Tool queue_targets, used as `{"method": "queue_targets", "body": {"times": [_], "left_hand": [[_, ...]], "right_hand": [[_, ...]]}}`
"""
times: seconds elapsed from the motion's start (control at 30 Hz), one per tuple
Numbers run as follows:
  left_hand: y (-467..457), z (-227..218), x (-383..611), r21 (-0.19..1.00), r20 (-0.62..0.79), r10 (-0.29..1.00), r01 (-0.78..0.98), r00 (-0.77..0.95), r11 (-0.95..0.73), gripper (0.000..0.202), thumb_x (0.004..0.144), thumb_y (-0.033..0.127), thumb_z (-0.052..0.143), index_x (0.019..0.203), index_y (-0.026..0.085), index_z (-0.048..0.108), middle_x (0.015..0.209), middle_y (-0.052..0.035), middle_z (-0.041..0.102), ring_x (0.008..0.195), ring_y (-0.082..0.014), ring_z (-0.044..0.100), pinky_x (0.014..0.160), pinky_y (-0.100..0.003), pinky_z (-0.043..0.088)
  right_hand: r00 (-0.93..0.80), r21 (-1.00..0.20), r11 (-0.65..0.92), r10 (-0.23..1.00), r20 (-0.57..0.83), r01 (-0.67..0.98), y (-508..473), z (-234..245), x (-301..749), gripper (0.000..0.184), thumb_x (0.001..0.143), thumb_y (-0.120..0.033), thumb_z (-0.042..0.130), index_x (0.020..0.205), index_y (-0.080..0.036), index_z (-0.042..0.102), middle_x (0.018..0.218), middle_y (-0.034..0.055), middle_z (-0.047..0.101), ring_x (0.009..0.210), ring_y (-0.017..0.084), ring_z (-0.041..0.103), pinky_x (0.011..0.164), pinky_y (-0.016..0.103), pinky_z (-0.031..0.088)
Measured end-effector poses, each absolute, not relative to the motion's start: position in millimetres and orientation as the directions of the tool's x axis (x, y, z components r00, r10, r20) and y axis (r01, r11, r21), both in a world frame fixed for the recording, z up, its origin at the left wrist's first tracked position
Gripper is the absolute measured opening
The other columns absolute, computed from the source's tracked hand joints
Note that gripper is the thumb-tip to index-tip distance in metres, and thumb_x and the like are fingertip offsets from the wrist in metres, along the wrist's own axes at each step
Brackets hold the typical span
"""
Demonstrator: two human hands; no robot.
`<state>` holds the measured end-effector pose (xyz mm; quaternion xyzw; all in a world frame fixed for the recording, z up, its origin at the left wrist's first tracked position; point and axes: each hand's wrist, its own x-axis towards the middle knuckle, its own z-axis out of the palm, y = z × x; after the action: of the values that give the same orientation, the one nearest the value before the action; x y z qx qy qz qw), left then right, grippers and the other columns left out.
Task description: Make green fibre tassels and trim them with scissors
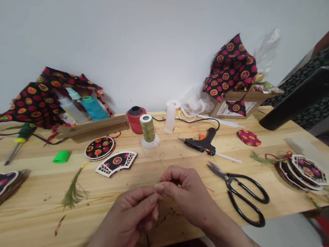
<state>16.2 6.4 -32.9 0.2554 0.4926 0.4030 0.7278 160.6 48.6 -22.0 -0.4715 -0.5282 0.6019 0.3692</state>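
Observation:
My left hand [138, 209] and my right hand [183, 192] meet over the front of the table, thumbs and fingertips pinched together. Whatever lies between the fingertips is too small to make out. Beyond them stands a spool of olive-green thread [147, 129] on a white base, with faint thin strands on the wood between it and my hands. Black-handled scissors [231, 181] lie partly spread to the right of my right hand. Left of the hands rest a fan-shaped fabric piece [117, 162] with a pale frame and a round ornament [100, 148] with a green tassel [75, 190].
A black glue gun [201, 142], white bottle [171, 116] and red thread cone [136, 119] stand or lie farther back. Stacked ornaments [307, 172] are at right; a screwdriver [20, 141] and green cap [61, 156] at left. A person [327, 68] stands behind a black tube [301, 99].

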Motion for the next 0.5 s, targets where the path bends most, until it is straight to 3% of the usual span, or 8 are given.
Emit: {"method": "queue_targets", "body": {"times": [0.07,0.13,0.23,0.33,0.4,0.5], "left_hand": [[6.0,-31.6,15.5,0.812,-0.465,0.868,-0.308,0.174,0.496,0.009,0.072,0.027,0.072,0.075,0.020,0.077,0.063,-0.0009,0.062,0.059,-0.0097,0.049,0.052,-0.018,0.038],[5.9,-30.4,14.5,0.865,-0.393,0.909,-0.279,0.139,0.417,0.010,0.072,0.025,0.071,0.080,0.023,0.077,0.088,-0.0042,0.068,0.085,-0.0161,0.057,0.075,-0.024,0.045],[6.8,-27.7,13.4,0.926,-0.302,0.953,-0.226,0.030,0.301,0.007,0.070,0.028,0.072,0.072,0.024,0.077,0.131,-0.0035,0.053,0.122,-0.0263,0.042,0.104,-0.037,0.030],[10.2,-24.4,12.2,0.939,-0.276,0.958,-0.238,-0.084,0.250,0.007,0.068,0.029,0.073,0.066,0.023,0.076,0.145,-0.0009,0.039,0.132,-0.0306,0.030,0.110,-0.044,0.020],[13.3,-23.4,11.1,0.926,-0.276,0.955,-0.297,-0.105,0.235,0.005,0.070,0.027,0.072,0.071,0.024,0.076,0.146,0.0001,0.039,0.133,-0.0294,0.029,0.110,-0.043,0.021],[16.8,-23.6,9.5,0.901,-0.265,0.953,-0.390,-0.145,0.191,0.016,0.071,0.021,0.071,0.086,0.026,0.076,0.146,-0.0003,0.041,0.132,-0.0267,0.033,0.109,-0.039,0.026]], "right_hand": [[-0.289,-0.985,-0.168,0.942,-0.171,0.034,47.3,-19.8,159.0,0.014,0.069,-0.010,0.063,0.055,-0.015,0.058,0.052,-0.0060,0.052,0.053,0.007,0.045,0.051,0.019,0.035],[-0.307,-0.987,-0.160,0.939,-0.156,0.011,46.4,-17.4,158.4,0.014,0.068,-0.011,0.064,0.055,-0.015,0.059,0.054,-0.0054,0.054,0.055,0.008,0.049,0.053,0.019,0.038],[-0.329,-0.998,-0.024,0.944,-0.003,-0.060,46.8,-15.5,159.6,0.010,0.075,-0.016,0.063,0.067,-0.016,0.068,0.072,-0.0008,0.066,0.073,0.013,0.060,0.068,0.023,0.046],[-0.309,-0.980,0.092,0.940,0.144,-0.177,48.4,-18.1,159.0,0.020,0.086,-0.023,0.054,0.098,-0.022,0.070,0.100,0.0015,0.070,0.097,0.015,0.061,0.089,0.029,0.045],[-0.341,-0.964,0.050,0.929,0.140,-0.260,48.7,-21.6,154.7,0.028,0.090,-0.024,0.049,0.113,-0.026,0.063,0.109,0.0009,0.068,0.105,0.014,0.060,0.096,0.031,0.042],[-0.421,-0.944,-0.073,0.904,0.074,-0.322,47.4,-26.0,144.4,0.031,0.090,-0.026,0.049,0.120,-0.024,0.059,0.116,0.0027,0.066,0.110,0.015,0.058,0.098,0.032,0.041]]}}
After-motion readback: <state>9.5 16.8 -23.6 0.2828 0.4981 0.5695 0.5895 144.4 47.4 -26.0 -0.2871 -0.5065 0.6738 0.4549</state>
